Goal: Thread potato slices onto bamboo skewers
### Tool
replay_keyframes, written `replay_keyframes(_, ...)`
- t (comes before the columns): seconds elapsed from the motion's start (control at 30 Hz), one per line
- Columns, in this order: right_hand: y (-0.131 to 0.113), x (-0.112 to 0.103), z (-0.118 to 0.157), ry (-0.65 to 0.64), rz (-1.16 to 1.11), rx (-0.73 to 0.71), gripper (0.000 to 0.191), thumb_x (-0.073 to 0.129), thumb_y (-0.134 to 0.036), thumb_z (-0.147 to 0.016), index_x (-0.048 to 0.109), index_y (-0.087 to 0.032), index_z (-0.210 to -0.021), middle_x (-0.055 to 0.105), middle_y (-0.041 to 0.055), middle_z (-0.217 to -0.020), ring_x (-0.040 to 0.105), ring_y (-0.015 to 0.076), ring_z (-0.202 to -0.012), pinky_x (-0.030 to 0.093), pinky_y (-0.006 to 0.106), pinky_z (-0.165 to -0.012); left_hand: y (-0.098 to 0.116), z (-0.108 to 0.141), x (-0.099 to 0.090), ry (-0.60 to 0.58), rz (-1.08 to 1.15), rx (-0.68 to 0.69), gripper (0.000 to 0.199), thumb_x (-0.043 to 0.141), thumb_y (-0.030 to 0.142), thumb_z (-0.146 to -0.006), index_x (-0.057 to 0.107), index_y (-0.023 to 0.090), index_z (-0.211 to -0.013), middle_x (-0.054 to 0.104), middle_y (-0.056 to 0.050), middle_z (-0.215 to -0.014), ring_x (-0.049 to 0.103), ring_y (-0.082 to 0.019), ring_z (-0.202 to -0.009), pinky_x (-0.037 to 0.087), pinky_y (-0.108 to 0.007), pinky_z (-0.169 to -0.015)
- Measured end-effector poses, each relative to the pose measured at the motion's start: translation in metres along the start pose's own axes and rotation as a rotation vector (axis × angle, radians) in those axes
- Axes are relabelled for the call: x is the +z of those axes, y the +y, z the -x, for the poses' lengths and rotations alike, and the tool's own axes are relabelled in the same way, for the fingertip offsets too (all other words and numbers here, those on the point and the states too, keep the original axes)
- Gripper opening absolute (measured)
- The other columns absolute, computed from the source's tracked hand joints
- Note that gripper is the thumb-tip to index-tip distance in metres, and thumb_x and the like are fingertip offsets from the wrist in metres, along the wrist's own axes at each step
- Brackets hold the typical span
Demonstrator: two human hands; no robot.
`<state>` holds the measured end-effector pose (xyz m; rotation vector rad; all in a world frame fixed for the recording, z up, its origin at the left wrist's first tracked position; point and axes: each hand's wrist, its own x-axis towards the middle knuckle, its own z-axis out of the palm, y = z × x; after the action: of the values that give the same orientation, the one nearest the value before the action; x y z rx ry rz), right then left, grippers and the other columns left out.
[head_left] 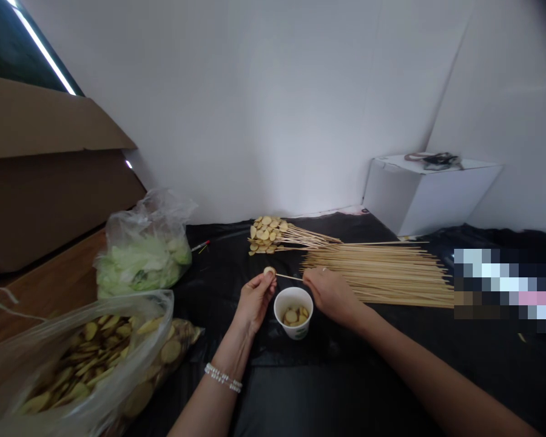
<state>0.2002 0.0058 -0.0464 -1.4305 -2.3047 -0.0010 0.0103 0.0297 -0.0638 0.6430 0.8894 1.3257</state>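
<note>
A pale round slice (269, 271) is pinched in the fingers of my left hand (257, 297). My right hand (328, 292) is closed on a thin wooden skewer (289, 277), whose far end meets the slice. Just below and between both hands stands a white paper cup (293, 331) with some slices inside. Behind them, skewers loaded with slices (266, 233) lie in a pile. Many bare skewers (391, 273) are spread out to the right, beyond my right hand.
An open plastic bag of slices (86, 364) sits at the near left, with a clear bag of pale green vegetables (141, 261) behind it. A white box (432, 194) stands at the back right on the black cover (300, 394). A red-tipped object (201, 246) lies left of the pile.
</note>
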Motion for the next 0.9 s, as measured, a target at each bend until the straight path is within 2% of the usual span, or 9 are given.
replay_keyframes(0.1,0.0001,0.0001,-0.0001,0.024,-0.009,-0.007,0.018,0.039,-0.018,-0.093,0.054,-0.017,-0.084,0.062,0.0040,-0.083,0.052,0.0148,-0.078,0.028,0.026,-0.064,-0.0015,0.0006,0.0007,-0.004,-0.011,0.005,0.030,0.086,0.023,-0.052,0.072,0.009,-0.074,0.064,-0.002,-0.065,0.055,-0.004,-0.057,0.045,-0.012,-0.055)
replay_keyframes(0.27,-0.0016,-0.0018,0.0000,-0.018,-0.025,0.056,0.019,0.038,-0.023,-0.095,0.054,-0.018,-0.086,0.063,0.0028,-0.080,0.054,0.0136,-0.071,0.027,0.026,-0.060,-0.0030,0.0008,0.0015,0.002,-0.027,0.023,0.030,0.086,0.025,-0.052,0.072,0.009,-0.074,0.064,-0.002,-0.063,0.055,-0.004,-0.057,0.045,-0.012,-0.054)
replay_keyframes(0.43,-0.0036,-0.0009,-0.0006,-0.013,-0.030,0.069,0.021,0.037,-0.026,-0.096,0.054,-0.019,-0.086,0.064,0.0019,-0.079,0.055,0.0135,-0.069,0.026,0.026,-0.059,-0.0007,0.0012,0.0014,0.044,-0.012,-0.009,0.031,0.081,0.030,-0.061,0.072,0.012,-0.084,0.066,-0.004,-0.070,0.059,-0.007,-0.060,0.047,-0.013,-0.053)
replay_keyframes(0.6,-0.0029,-0.0008,-0.0012,-0.015,-0.066,0.043,0.023,0.037,-0.027,-0.096,0.056,-0.018,-0.086,0.065,0.0030,-0.082,0.056,0.0136,-0.075,0.030,0.024,-0.064,0.0029,0.0010,0.0006,0.063,-0.020,-0.004,0.023,0.079,0.023,-0.064,0.072,0.012,-0.082,0.067,-0.005,-0.069,0.059,-0.006,-0.059,0.046,-0.011,-0.050)
replay_keyframes(0.77,0.0009,-0.0027,-0.0022,-0.055,-0.061,0.009,0.025,0.036,-0.021,-0.096,0.059,-0.017,-0.087,0.065,0.0046,-0.084,0.057,0.0143,-0.079,0.033,0.024,-0.068,0.0059,0.0000,0.0002,0.093,-0.003,0.028,0.017,0.079,0.019,-0.064,0.072,0.011,-0.078,0.069,-0.005,-0.071,0.062,-0.007,-0.061,0.049,-0.012,-0.054)
replay_keyframes(0.9,0.0021,-0.0026,-0.0021,-0.032,-0.064,0.007,0.024,0.038,-0.021,-0.094,0.060,-0.017,-0.085,0.065,0.0044,-0.083,0.057,0.0147,-0.078,0.034,0.024,-0.069,0.0060,0.0006,0.0015,0.086,0.004,0.024,0.014,0.078,0.015,-0.064,0.072,0.010,-0.076,0.070,-0.007,-0.074,0.063,-0.008,-0.065,0.052,-0.014,-0.059)
